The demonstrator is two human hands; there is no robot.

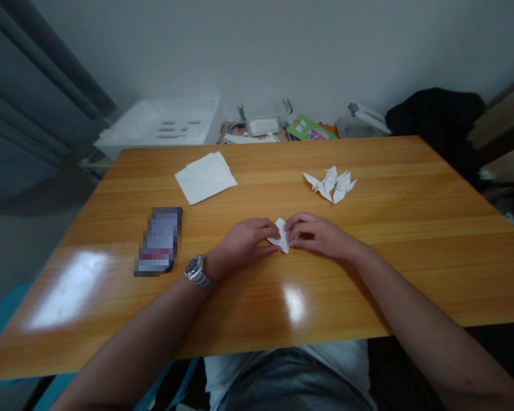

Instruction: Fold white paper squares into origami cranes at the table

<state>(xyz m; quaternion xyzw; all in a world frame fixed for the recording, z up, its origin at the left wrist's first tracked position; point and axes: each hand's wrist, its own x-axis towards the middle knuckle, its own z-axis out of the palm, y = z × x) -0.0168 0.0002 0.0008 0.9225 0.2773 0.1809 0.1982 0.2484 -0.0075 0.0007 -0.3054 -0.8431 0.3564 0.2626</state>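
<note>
A small piece of folded white paper (282, 233) lies at the middle of the wooden table (257, 311), between my two hands. My left hand (252, 240), with a metal watch (199, 270) on its wrist, grips the paper's left side between thumb and fingers. From the right, the thumb and fingers of my right hand (314, 233) close on its other edge. Parts of the paper are hidden under my fingertips. Beyond my right hand sit folded paper cranes (332, 184), close together. Flat white sheets (206, 178) are stacked at the far left.
A phone (159, 241), its screen pixelated, lies left of my watch. Behind the table's far edge stand a white tray-like box (171, 120) and a green booklet (310, 129) among other items. A black item (434, 120) is at the back right. Blue chair parts (6, 319) show at lower left.
</note>
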